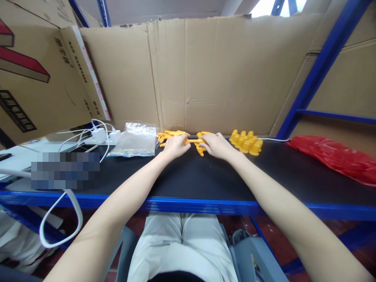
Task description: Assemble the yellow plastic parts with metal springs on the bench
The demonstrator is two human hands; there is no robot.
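Note:
Both my hands are at the back of the black tabletop, among orange-yellow plastic pieces with thin, branch-like ends. My left hand (176,145) is closed, its fingers wrapped over one end of a thin orange piece (194,140) that spans the gap between the hands. Curled over the other end is my right hand (217,145), with its thumb and fingers pressed together. Beneath the right fingers, another orange branch-like piece (201,151) sticks out toward me. More orange pieces (167,134) lie behind and left of my left hand. My fingers partly hide the gripped ends.
Several yellow stepped cups (246,141) stand grouped right of my right hand. A clear plastic bag (135,141) lies to the left, beside white chargers (100,135) and cables. A red plastic bag (335,156) rests at far right. Cardboard (223,74) walls the back.

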